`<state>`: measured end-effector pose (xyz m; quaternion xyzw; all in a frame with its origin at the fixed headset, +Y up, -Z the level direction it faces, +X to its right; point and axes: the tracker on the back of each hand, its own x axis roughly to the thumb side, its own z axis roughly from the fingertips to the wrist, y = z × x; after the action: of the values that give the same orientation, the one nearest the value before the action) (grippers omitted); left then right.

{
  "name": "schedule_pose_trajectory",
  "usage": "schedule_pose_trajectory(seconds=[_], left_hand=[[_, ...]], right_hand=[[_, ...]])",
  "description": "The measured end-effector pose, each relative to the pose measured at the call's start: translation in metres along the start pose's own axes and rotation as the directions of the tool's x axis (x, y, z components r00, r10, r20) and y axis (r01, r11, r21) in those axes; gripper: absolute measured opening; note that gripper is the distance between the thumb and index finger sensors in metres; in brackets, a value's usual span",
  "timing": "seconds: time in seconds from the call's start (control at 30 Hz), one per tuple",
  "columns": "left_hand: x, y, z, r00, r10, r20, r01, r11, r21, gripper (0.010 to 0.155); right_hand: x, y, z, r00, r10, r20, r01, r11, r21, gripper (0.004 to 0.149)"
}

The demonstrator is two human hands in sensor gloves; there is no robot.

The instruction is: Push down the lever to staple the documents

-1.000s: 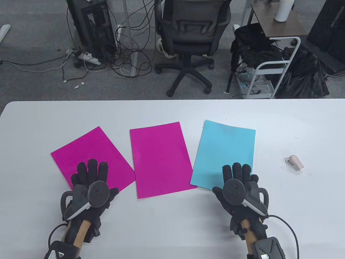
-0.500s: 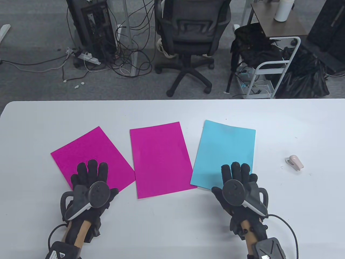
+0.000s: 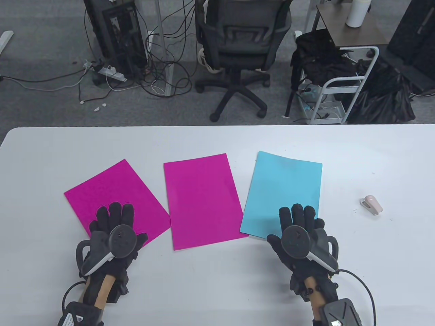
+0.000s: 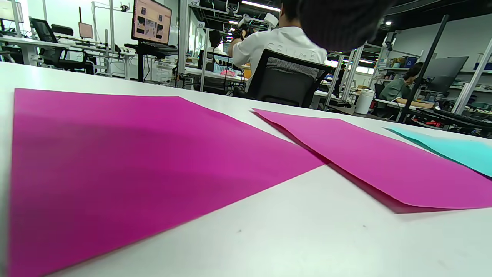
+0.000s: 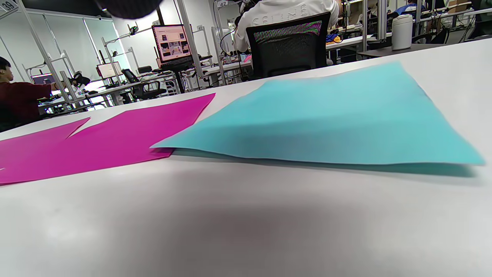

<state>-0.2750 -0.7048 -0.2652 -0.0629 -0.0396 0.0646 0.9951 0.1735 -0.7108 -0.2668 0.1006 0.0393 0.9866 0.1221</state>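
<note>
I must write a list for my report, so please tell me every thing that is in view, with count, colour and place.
magenta sheets: two, magenta, one on the table's left part, tilted, one in the middle
blue sheet: one, light blue, right of the middle magenta sheet, its near edge a little lifted
stapler: one, pale pink, alone on the table's right part
table: one, white
office chair: one, black, on the floor beyond the table
bottle: one, white, on a side table at the top right
left hand: one, black glove, fingers spread over the left magenta sheet's near corner
right hand: one, black glove, fingers spread over the blue sheet's near edge
</note>
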Motion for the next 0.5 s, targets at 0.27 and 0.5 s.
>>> schedule_pose_trajectory(seconds=[0.27, 0.5], left_hand=[[-0.004, 0.001, -0.008, 0.999, 0.036, -0.040, -0.037, 0.999, -0.021, 0.087], [-0.015, 0.003, -0.027, 0.986, 0.104, -0.134, -0.112, 0.992, -0.058, 0.084]], right_hand=[[-0.002, -0.001, -0.001, 1.000, -0.021, 0.005, 0.021, 1.000, 0.003, 0.084], [-0.007, -0.003, -0.002, 0.999, -0.045, 0.003, 0.045, 0.999, 0.003, 0.083]])
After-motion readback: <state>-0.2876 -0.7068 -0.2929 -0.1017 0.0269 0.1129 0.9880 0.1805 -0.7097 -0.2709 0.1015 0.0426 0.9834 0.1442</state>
